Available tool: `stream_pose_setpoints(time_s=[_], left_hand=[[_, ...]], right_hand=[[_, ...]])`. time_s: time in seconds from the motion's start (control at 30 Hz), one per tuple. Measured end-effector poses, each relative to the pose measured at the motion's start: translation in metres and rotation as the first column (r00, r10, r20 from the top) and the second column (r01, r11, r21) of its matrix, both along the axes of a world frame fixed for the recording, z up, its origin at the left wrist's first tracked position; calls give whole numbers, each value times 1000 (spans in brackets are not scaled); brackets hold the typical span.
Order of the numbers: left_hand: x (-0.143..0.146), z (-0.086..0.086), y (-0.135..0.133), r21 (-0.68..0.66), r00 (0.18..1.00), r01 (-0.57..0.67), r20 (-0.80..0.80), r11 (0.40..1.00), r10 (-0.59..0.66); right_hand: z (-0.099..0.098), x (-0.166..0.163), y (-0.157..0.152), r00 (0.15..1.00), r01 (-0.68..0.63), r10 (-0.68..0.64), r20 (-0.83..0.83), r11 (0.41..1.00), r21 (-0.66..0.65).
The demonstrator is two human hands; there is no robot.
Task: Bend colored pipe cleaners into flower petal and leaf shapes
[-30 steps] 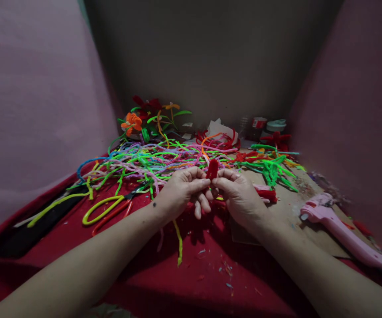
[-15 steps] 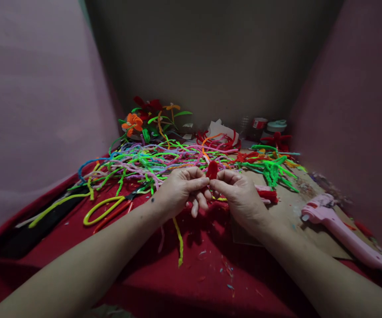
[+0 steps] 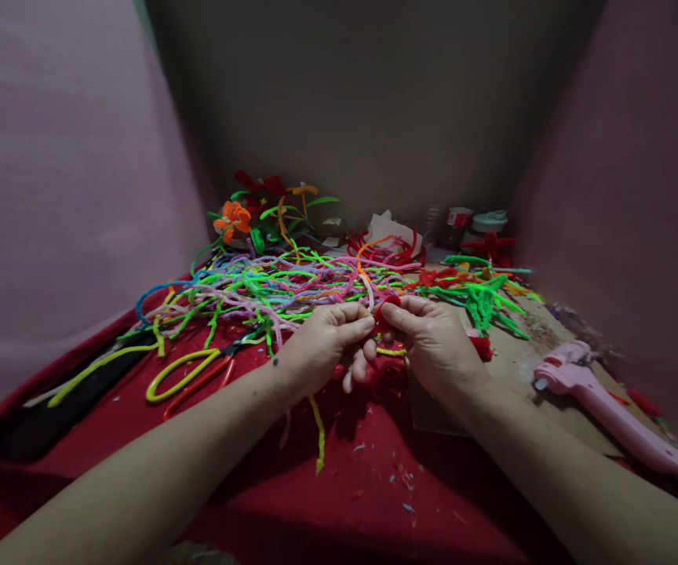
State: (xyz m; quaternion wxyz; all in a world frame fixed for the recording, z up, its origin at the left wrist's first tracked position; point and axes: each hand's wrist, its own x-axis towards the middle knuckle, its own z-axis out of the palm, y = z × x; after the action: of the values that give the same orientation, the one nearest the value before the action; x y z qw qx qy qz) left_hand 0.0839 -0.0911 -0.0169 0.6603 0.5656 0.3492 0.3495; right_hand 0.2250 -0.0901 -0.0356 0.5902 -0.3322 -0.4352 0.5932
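My left hand point(image 3: 322, 344) and my right hand point(image 3: 433, 341) meet over the red cloth point(image 3: 339, 471). Both pinch a small piece of red pipe cleaner point(image 3: 384, 311) between thumbs and fingertips. The piece is bent over and mostly hidden by my fingers. Just behind my hands lies a tangle of coloured pipe cleaners point(image 3: 268, 286) in green, pink, purple and blue. A yellow-green pipe cleaner point(image 3: 318, 433) trails on the cloth below my left hand.
A pink glue gun point(image 3: 601, 408) lies on brown cardboard point(image 3: 521, 369) at the right. Pipe-cleaner flowers point(image 3: 242, 213) stand at the back left, small jars point(image 3: 474, 224) at the back right. Green leaf shapes point(image 3: 483, 302) lie right of the tangle. Pink walls close both sides.
The red piece stood upright above my fingertips; now it is bent lower and partly covered. My right hand has shifted slightly up and forward. My left hand has hardly moved.
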Motion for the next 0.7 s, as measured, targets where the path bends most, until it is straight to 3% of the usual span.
stream_pose_setpoints(time_s=[0.2, 0.37, 0.5, 0.7], left_hand=[[1, -1, 0, 50, 998, -59, 21, 997, 58], [-1, -1, 1, 29, 998, 13, 62, 999, -15], [0, -3, 1, 7, 999, -11, 41, 1000, 11], [2, -6, 0, -5, 1000, 10, 25, 1000, -9]], right_hand=[[-7, -4, -1, 993, -112, 109, 39, 991, 75], [-7, -3, -1, 996, -35, 33, 81, 999, 28], [-4, -3, -4, 986, -15, 8, 168, 999, 42], [-3, -6, -8, 988, -24, 19, 153, 999, 30]])
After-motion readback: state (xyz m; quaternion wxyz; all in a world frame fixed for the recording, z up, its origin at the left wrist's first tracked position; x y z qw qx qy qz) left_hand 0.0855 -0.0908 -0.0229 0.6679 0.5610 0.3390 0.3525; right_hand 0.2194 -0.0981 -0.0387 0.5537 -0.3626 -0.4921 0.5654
